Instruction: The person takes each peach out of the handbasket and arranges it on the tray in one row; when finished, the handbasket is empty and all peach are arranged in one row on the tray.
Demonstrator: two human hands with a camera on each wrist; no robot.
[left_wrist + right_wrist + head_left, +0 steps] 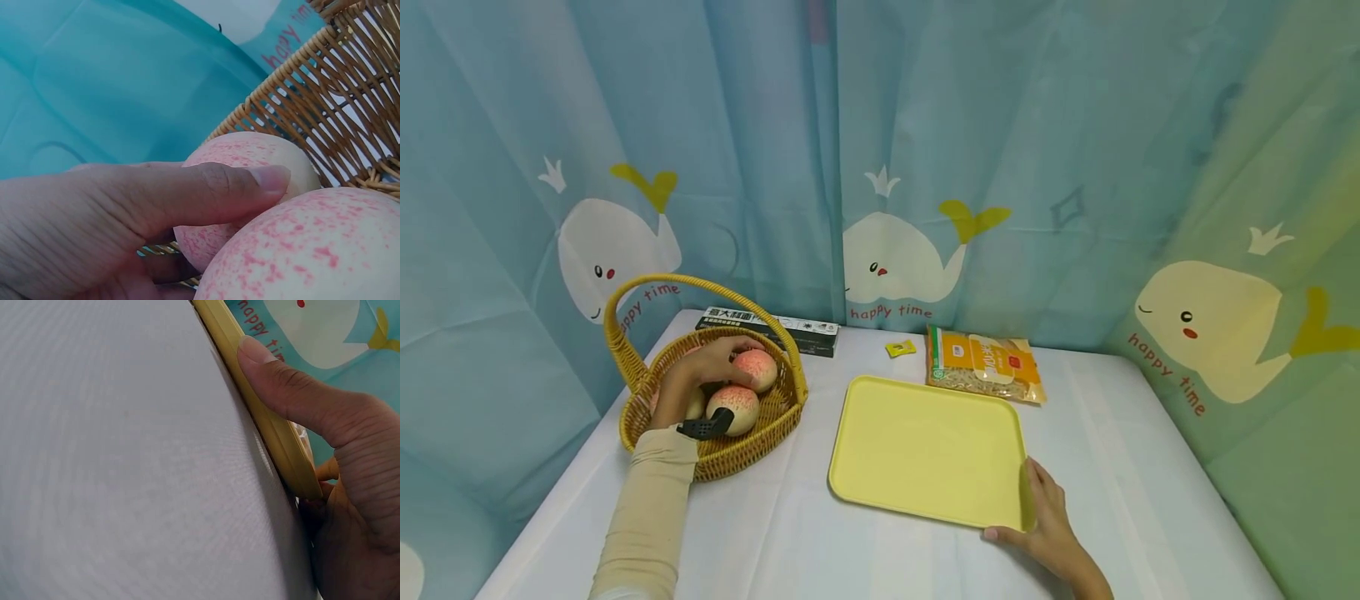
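Beige sleeve (651, 508) foremost, the left hand (717, 363) grips a pink-speckled peach (760, 367) inside the wicker basket (737, 458) at the table (1127, 475)'s left edge. At the yellow tray (928, 450)'s near right corner, the right hand (1049, 525) clamps its rim. Beyond the tray's back edge lies an orange food bag (981, 354).

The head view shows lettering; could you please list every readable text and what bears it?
"happy time", three times, on the blue-green whale-print fabric curtain.
"意大利面", apparently, on the long black-and-white cardboard box; smaller print unreadable.
Orange plastic bag: lettering too blurred to read.
Small yellow wrapped packet: too small to read.
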